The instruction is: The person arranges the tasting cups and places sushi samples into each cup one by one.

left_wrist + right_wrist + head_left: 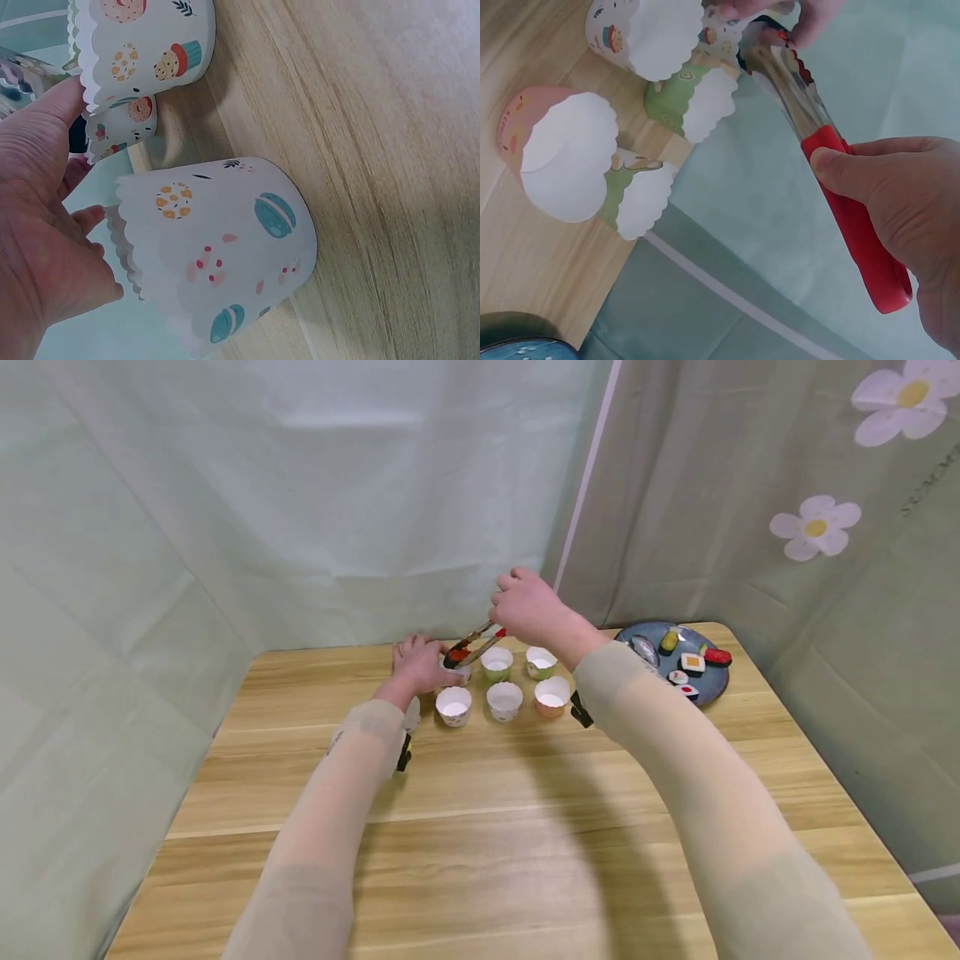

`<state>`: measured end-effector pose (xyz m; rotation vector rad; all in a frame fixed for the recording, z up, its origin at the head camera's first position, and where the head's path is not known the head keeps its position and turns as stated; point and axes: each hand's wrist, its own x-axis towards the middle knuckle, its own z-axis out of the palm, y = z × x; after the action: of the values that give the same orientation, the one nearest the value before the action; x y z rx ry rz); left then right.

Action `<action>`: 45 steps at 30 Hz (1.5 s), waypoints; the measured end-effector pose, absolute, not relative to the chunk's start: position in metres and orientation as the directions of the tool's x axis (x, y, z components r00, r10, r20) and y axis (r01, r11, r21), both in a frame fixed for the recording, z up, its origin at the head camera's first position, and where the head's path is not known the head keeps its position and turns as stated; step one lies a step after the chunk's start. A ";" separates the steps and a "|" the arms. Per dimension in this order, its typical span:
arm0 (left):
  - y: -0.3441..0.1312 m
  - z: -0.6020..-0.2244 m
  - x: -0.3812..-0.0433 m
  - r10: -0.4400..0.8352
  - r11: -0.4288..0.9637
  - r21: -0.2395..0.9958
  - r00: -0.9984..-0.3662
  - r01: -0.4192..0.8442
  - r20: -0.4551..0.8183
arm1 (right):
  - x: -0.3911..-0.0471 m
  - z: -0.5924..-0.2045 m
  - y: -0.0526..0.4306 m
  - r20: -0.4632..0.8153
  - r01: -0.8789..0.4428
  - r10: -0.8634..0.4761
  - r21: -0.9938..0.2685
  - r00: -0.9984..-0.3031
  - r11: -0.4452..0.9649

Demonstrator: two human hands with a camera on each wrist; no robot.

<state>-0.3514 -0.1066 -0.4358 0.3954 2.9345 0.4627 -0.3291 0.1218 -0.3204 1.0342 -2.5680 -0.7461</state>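
In the head view, my left hand (420, 664) is at the left end of the back row of paper baking cups, thumb and forefinger around the white printed cup (124, 129) there. My right hand (528, 606) grips metal tongs (855, 217) by their red handles, raised above the cups. The dark tong tips point down at that same cup, with a small orange-red piece (460, 655) between them; its kind is too small to make out. Near the left palm stands a white cup (217, 247) with macaron prints.
Other cups stand close by: white (453, 707), white (504, 702), orange (552, 697) in front, green (497, 665) and green (541, 663) behind. A blue plate (720, 685) with several sushi pieces (692, 664) lies at the back right. Curtains hang behind the wooden table (480, 827).
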 end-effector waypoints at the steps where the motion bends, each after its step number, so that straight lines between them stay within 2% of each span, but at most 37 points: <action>1: -0.107 -0.436 -0.351 0.281 0.919 0.317 -0.954 0.236 -0.103 | -0.329 -0.320 0.120 0.066 -0.564 -0.713 0.562 -0.698 0.605; 7: -0.107 -0.435 -0.349 0.282 0.921 0.310 -0.953 0.237 -0.108 | -0.326 -0.316 0.109 0.083 -0.563 -0.752 0.611 -0.654 0.557; 15: -0.107 -0.438 -0.350 0.280 0.917 0.321 -0.955 0.236 -0.099 | -0.325 -0.314 0.095 0.005 -0.556 -0.718 0.630 -0.696 0.543; 27: -0.106 -0.445 -0.356 0.270 0.919 0.330 -0.954 0.215 -0.132 | -0.326 -0.319 0.089 -0.052 -0.552 -0.698 0.655 -0.714 0.516; 40: -0.105 -0.438 -0.349 0.282 0.919 0.313 -0.954 0.239 -0.100 | -0.325 -0.317 0.090 -0.048 -0.555 -0.696 0.644 -0.716 0.526; 45: -0.104 -0.439 -0.351 0.276 0.926 0.301 -0.953 0.229 -0.122 | -0.325 -0.314 0.095 -0.042 -0.560 -0.702 0.636 -0.711 0.530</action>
<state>-0.3510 -0.1044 -0.4388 0.3862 2.9224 0.4271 -0.3253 0.0945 -0.3141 1.0687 -2.5496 -0.9419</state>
